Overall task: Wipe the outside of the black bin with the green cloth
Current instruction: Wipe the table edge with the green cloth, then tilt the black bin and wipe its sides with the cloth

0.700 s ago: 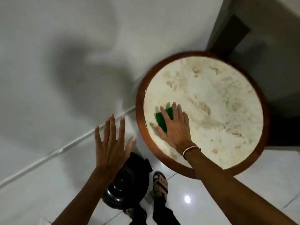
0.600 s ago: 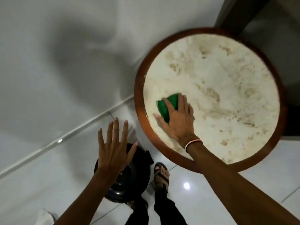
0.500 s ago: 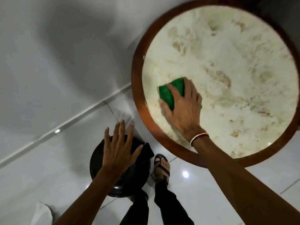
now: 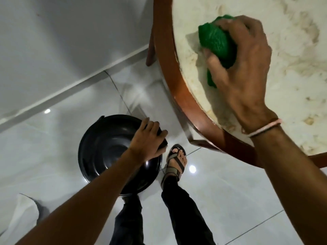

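Observation:
The black bin point(image 4: 104, 152) stands on the white tiled floor, seen from above with its round lid glossy. My left hand point(image 4: 147, 139) rests on the lid's right edge, fingers curled over a black tab there. The green cloth point(image 4: 216, 41) is bunched up on the round marble table top, and my right hand point(image 4: 244, 68) is closed around it, just lifting it off the stone.
The round table point(image 4: 169, 75) has a brown wooden rim and overhangs the floor to the right of the bin. My sandalled foot point(image 4: 176, 161) stands between bin and table. A grey wall point(image 4: 53, 41) runs behind, and a white cloth point(image 4: 19, 214) lies at the lower left.
The view has tilted down and closer. My left hand dropped from the air onto the bin's lid edge. My right hand went from flat on the green cloth to closed around it.

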A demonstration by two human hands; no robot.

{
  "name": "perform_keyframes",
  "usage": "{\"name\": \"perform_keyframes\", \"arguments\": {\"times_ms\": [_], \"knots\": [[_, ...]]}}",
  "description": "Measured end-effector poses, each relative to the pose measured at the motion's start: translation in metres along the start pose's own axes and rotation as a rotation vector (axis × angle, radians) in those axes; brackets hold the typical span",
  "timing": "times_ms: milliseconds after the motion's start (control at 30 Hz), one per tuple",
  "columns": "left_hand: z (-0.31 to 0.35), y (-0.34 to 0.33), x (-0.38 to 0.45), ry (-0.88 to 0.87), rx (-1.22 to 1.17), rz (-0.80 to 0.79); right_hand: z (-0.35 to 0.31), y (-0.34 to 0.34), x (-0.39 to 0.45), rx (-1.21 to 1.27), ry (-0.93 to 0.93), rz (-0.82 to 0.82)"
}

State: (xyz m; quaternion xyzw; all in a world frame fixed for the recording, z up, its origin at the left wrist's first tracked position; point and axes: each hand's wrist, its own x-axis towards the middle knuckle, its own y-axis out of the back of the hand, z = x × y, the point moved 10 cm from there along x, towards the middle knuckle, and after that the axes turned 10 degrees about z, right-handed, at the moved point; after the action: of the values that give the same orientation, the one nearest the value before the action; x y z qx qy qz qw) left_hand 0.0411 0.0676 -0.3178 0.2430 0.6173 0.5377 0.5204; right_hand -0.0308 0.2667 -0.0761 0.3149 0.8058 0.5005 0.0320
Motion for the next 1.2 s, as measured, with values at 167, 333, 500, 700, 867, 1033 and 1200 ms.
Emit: {"name": "perform_keyframes", "arguments": {"times_ms": [167, 333, 500, 700, 867, 1033, 1200], "knots": [[-0.063, 0.011, -0.091, 0.147, -0.059, 0.251, -0.074, 0.037, -0.060, 0.491, 0.135, 0.106], [-0.110, -0.002, -0.210, 0.414, -0.166, 0.491, -0.101, -0.049, -0.198, 0.703, -0.117, -0.160], [-0.125, -0.021, -0.274, 0.508, -0.179, 0.637, -0.102, -0.181, -0.317, 0.694, -0.354, -0.454], [-0.121, -0.021, -0.270, 0.259, -0.042, 0.801, -0.150, -0.262, -0.361, 0.623, -0.092, -0.619], [-0.136, -0.020, -0.272, 0.244, -0.154, 0.884, -0.140, -0.297, -0.344, 0.537, 0.000, -0.529], [-0.148, -0.026, -0.282, 0.313, -0.131, 0.896, -0.053, -0.372, -0.291, 0.397, -0.492, -0.467], [-0.151, -0.011, -0.260, 0.373, -0.186, 0.925, -0.061, -0.363, -0.265, 0.446, -0.532, -0.437]]}}
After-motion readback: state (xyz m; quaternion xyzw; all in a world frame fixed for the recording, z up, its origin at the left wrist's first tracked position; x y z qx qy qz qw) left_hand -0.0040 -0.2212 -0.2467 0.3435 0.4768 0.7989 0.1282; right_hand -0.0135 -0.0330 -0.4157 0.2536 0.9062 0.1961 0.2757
